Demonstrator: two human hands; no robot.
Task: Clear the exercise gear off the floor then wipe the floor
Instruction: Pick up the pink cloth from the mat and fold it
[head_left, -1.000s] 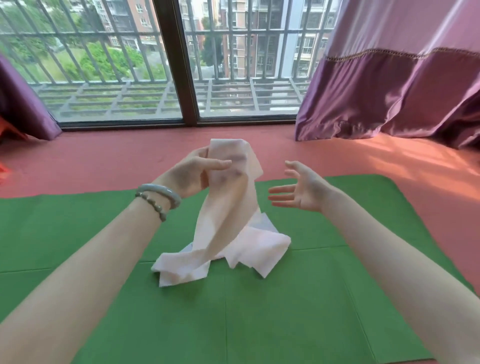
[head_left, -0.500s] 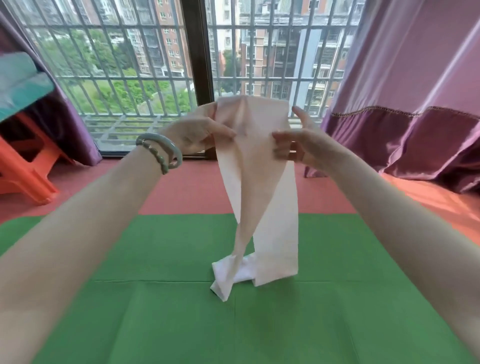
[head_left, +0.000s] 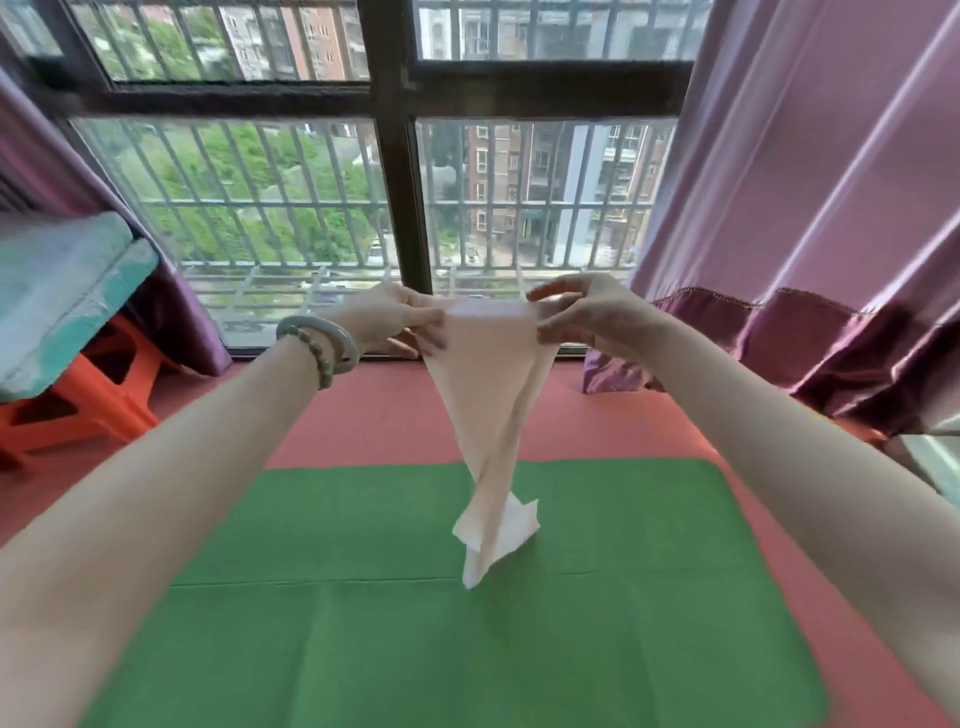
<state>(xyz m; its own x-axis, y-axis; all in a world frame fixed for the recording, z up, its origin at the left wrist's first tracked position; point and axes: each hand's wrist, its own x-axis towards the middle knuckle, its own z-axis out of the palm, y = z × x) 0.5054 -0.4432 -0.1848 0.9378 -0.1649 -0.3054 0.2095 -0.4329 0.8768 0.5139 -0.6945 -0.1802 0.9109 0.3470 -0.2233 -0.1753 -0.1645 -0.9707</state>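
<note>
A pale pink cloth (head_left: 488, 395) hangs in front of me, held up by its top edge. My left hand (head_left: 387, 325) pinches the top left corner and my right hand (head_left: 587, 317) pinches the top right corner. The cloth narrows and twists downward, and its lower end dangles just above a green mat (head_left: 415, 623) spread on the red floor (head_left: 374, 410). I cannot tell whether the tip touches the mat.
A barred window (head_left: 400, 197) fills the wall ahead. Purple curtains (head_left: 810, 234) hang at the right and far left. At the left an orange plastic stool (head_left: 78, 400) carries folded teal mats (head_left: 57, 291).
My right hand has taken hold of the cloth's top edge beside my left hand. Both hands raised the cloth and spread its top, lifting the heap off the mat.
</note>
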